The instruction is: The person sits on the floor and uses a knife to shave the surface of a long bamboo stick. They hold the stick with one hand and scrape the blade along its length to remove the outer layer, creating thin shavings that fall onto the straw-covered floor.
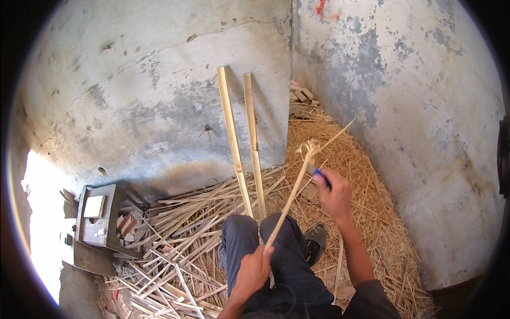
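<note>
My left hand (254, 268) is closed around the near end of a long bamboo strip (291, 199), which slants away from my lap. Toward the strip's far end, my right hand (336, 195) grips a knife with a blue handle (322, 178). Its blade lies against the strip, just short of a bunch of curled shavings (310, 149). The blade is only partly visible. Two wider split bamboo pieces, a longer one (229, 117) and a shorter one (250, 111), rise from between my knees and lean toward the wall.
Loose bamboo strips (196, 218) cover the floor at left, and a heap of fine shavings (366, 212) fills the right side. A dark wooden stool (109, 212) stands by the bright opening. Worn plaster walls (159, 106) close in ahead and right. Bricks (303, 95) sit in the far corner.
</note>
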Motion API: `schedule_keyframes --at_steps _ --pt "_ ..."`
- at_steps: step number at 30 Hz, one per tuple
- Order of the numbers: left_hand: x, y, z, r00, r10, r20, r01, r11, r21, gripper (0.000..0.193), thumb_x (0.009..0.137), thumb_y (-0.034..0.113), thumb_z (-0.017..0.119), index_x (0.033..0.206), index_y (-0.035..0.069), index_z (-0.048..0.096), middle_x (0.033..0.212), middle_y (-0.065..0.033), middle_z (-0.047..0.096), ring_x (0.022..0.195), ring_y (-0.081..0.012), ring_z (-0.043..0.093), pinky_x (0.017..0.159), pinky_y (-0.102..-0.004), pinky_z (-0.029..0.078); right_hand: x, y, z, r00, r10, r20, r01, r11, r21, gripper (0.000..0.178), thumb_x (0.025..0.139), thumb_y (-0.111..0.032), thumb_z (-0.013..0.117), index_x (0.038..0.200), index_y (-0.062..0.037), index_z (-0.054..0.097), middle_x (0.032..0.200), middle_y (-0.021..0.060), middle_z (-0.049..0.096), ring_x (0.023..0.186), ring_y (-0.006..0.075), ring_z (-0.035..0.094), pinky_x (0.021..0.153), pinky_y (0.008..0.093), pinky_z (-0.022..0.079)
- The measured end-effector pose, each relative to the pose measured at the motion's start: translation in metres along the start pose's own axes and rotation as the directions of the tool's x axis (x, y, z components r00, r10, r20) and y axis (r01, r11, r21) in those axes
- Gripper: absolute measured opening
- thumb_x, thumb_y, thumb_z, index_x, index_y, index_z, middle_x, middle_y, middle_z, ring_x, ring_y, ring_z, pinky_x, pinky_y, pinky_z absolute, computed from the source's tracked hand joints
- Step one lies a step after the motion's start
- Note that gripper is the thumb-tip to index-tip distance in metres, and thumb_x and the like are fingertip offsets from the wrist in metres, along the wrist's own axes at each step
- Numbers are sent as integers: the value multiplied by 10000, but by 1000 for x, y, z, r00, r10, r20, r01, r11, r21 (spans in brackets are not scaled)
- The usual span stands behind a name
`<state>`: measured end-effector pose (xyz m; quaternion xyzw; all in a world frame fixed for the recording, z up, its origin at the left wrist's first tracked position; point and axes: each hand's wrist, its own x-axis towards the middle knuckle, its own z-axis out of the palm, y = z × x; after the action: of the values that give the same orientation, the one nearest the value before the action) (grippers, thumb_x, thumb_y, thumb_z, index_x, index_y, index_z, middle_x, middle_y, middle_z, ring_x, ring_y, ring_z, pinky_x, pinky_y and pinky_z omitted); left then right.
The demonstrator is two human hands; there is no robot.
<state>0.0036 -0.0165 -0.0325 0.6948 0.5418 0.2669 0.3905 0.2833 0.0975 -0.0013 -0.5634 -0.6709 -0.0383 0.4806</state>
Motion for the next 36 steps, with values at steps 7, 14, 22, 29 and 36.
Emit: schedule_keyframes --at_steps 7,14,22,29,36 --pt "-2 -37 -5 985 -51 166 106 935 -338 457 1202 384 429 1018 7 612 661 -149 567 522 -359 564 540 -440 453 0 36 11 960 168 225 -227 936 268 358 1078 -386 698 1080 -36 774 810 60 716 648 180 651 579 328 499" --pt "6 -53 -16 802 -73 593 533 538 -654 674 1210 516 310 1023 -58 609 638 6 435 463 -116 429 439 -266 385 -24 29 21 817 287 499 -560 190 807 307 1111 -337 654 1133 -32 634 778 -22 547 558 28 395 491 207 297" --pt "11 -65 -8 725 30 688 594 479 -646 710 1209 501 309 1168 -132 629 645 -27 486 501 -144 506 474 -287 453 -24 -1 14 809 395 436 -567 329 755 411 1099 -294 683 1373 12 692 721 -71 493 534 8 347 494 222 247" --pt "16 -89 3 679 248 691 569 417 -709 744 1187 536 346 1162 -144 650 652 -123 602 541 -222 617 567 -351 568 -24 3 7 821 316 475 -541 166 824 416 1071 -276 733 1349 33 716 727 -59 590 524 0 331 499 222 233" --pt "14 -94 4 624 371 688 621 298 -724 702 1186 521 368 1098 -114 655 638 -123 609 533 -211 609 589 -350 580 -22 13 6 845 64 531 -515 -170 840 644 1088 -525 630 1387 44 665 1156 213 780 495 10 358 472 188 300"
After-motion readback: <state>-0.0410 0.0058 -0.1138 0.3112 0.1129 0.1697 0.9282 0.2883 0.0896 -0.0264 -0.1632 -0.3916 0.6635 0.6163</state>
